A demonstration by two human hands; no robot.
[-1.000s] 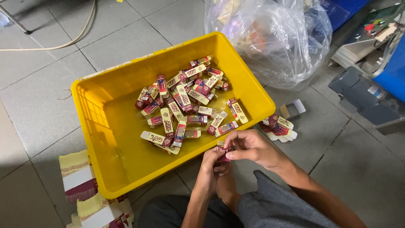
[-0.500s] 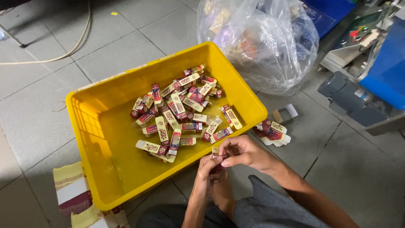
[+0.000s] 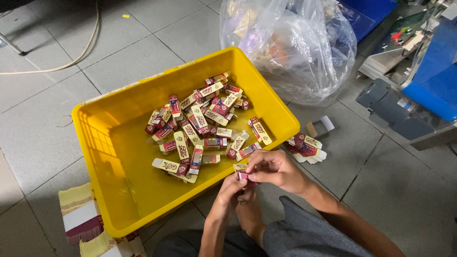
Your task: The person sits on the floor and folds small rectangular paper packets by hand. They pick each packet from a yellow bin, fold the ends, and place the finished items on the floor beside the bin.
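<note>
The tub point(image 3: 119, 143) is bright yellow. The little boxes point(image 3: 200, 126) in it are dark red and cream with printed patterns, like the small box point(image 3: 242, 172) in the hands. The floor point(image 3: 43, 114) is grey tile. The bag point(image 3: 290, 47) is clear plastic. The trousers point(image 3: 304, 235) are grey, the machine casing point(image 3: 435, 76) blue.

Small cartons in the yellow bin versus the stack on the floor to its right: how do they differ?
The cartons in the yellow bin look folded into box shapes and lie scattered at all angles; the stack on the floor looks flat and lies fanned in one pile. The bin lot is far larger than the floor stack. Both share red-and-cream printing, as does the carton held by the left hand and right hand.
</note>
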